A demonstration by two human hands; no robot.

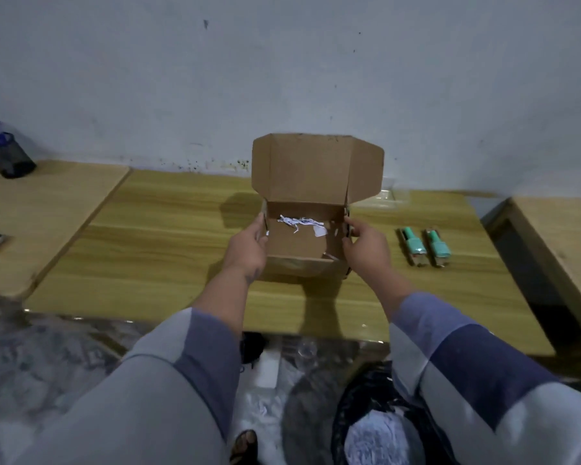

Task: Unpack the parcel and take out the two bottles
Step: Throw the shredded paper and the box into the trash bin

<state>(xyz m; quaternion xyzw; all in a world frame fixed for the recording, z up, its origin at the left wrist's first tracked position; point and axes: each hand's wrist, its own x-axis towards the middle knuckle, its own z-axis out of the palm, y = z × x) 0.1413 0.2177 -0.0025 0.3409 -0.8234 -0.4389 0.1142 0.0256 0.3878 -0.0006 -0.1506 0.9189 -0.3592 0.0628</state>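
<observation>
Head view shows your left hand (249, 245) cupped against the left wall of the cardboard box (302, 243) and your right hand (364, 245) curled around its right wall, so you hold the parcel between both palms on the wooden table (148, 256). Its lid stands upright at the back. Inside you see only a few scraps of white shredded paper (301, 222) on the bare cardboard floor. The two bottles (425, 246), teal-bodied, lie side by side on the table to your right, just apart from each other and near the box. By that layout, the unpacking looks finished. Your next move is probably just to set the box aside, lifting it straight and keeping your right elbow from sweeping the bottles.
</observation>
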